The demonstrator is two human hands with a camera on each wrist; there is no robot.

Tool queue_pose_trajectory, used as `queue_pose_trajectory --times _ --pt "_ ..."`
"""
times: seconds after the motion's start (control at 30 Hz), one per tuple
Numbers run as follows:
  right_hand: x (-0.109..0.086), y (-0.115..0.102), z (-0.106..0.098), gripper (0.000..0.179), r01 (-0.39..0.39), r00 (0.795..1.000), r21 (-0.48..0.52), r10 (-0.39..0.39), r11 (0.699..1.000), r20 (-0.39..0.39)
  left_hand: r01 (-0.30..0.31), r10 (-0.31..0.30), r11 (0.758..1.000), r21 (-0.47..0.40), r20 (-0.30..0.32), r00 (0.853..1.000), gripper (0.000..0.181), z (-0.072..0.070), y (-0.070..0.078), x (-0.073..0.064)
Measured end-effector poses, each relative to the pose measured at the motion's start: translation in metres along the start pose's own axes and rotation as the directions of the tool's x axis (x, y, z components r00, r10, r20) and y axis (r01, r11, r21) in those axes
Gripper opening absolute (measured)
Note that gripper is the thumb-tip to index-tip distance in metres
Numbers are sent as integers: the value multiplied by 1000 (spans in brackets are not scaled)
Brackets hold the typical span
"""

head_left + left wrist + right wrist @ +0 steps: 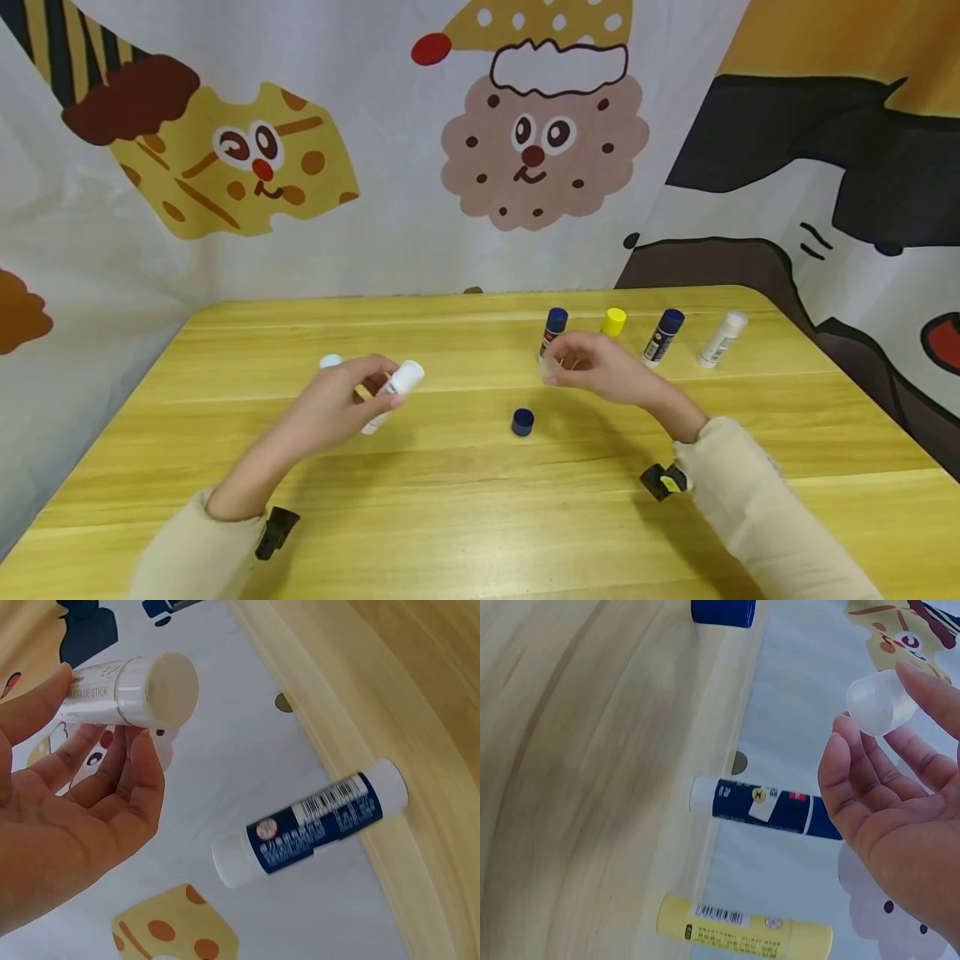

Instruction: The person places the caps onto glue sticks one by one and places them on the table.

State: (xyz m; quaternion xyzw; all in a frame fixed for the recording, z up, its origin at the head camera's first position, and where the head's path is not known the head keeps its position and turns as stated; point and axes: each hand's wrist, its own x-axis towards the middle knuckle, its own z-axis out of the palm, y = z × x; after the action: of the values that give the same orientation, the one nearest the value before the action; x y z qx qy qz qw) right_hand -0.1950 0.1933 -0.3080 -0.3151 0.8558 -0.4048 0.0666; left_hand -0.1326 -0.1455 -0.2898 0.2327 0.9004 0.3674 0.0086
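Observation:
In the head view my left hand grips a white glue stick between thumb and fingers, tilted and raised over the table. The left wrist view shows the words "glue stick" on its label. A second glue stick, with a dark blue label and white ends, stands beyond that hand and is mostly hidden by it in the head view. My right hand pinches a small translucent cap. Behind the right hand stands a blue-capped glue stick, partly covered. A loose dark blue cap rests on the table between the hands.
Right of the blue-capped stick stand a yellow glue stick, another navy glue stick and a white glue stick. The wooden table ends at a cartoon-printed cloth behind.

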Motion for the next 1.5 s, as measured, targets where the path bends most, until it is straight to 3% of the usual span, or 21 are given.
queue_pose_trajectory --times 0.3,0.53,0.77,1.13,1.5 --pt "6 -7 10 18 39 999 38 -40 999 27 14 -14 1000 -12 18 1000 20 14 5 10" --pt "10 -14 17 20 56 997 45 -58 997 48 -11 10 1000 16 20 1000 21 22 9 16" --pt "12 -21 23 22 60 997 69 -63 996 52 42 -45 998 42 74 996 23 28 13 22" --pt "15 -28 33 23 76 995 64 -80 995 65 89 -93 995 55 93 991 23 37 22 27" --pt "14 -39 40 21 40 994 71 -47 997 101 65 -69 997 40 110 992 22 45 30 27"
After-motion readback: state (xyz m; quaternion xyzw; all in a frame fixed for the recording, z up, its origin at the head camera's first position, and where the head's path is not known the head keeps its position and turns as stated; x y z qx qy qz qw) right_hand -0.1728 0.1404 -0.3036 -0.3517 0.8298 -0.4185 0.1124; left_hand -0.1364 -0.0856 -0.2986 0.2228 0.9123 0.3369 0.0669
